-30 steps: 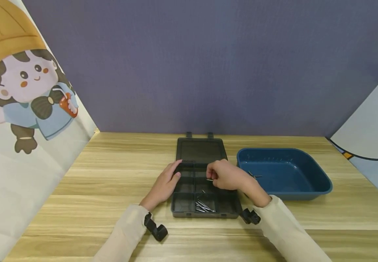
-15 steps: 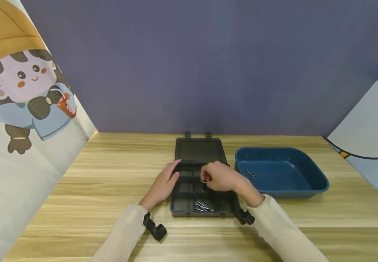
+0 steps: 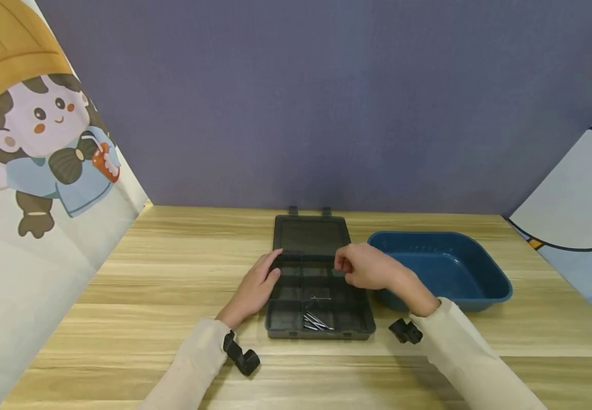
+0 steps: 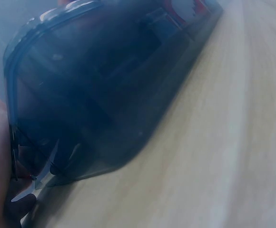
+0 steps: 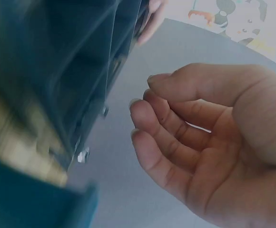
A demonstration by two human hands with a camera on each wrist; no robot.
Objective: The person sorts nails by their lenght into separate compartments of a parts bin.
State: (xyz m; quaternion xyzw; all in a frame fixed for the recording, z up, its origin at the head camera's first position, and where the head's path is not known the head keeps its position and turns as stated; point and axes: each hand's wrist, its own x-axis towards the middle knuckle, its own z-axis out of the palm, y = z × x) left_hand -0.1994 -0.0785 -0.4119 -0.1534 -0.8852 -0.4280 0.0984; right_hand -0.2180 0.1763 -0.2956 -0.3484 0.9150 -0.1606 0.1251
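Observation:
A dark translucent compartment box (image 3: 321, 335) lies on the table with its lid (image 3: 312, 234) folded back. My left hand (image 3: 254, 287) rests along its left side, fingers stretched out and thumb at the rim. Several slim silver nail-like pieces (image 3: 317, 322) lie in a front compartment. One or more thin metal pieces (image 3: 321, 298) lie in the compartment behind it. Over the right side of the box, my right hand (image 3: 370, 267) hovers with fingers loosely curled; the right wrist view shows nothing between thumb and fingertips (image 5: 145, 114).
A blue plastic basin (image 3: 449, 270) stands right of the box, its left part hidden behind my right hand and wrist. The wooden table (image 3: 172, 273) ends at a grey-purple partition (image 3: 326, 102). Printed panels flank both sides.
My right hand has let go of a thin metal piece over the box and moved right, toward the basin. A thin piece now lies across the middle compartment. My left hand stays put.

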